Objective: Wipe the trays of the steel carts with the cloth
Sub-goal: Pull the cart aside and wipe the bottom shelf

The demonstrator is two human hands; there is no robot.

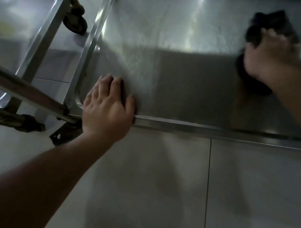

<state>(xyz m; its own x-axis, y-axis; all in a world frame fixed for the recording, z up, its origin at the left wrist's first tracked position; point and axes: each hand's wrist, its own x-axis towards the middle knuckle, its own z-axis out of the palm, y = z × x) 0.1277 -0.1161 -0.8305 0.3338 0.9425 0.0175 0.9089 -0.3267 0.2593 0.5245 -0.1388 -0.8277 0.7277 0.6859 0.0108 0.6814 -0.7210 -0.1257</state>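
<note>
Fingers of the left hand (107, 107) curl over the near rim of the steel tray (173, 62), gripping it at the near-left corner. Across the tray, the right hand (268, 59) clenches the dark cloth (268, 24), pressed onto the far-right surface. Bare steel lies between them. A second tray (10, 32) stands left, beside a caster (75, 23).
</note>
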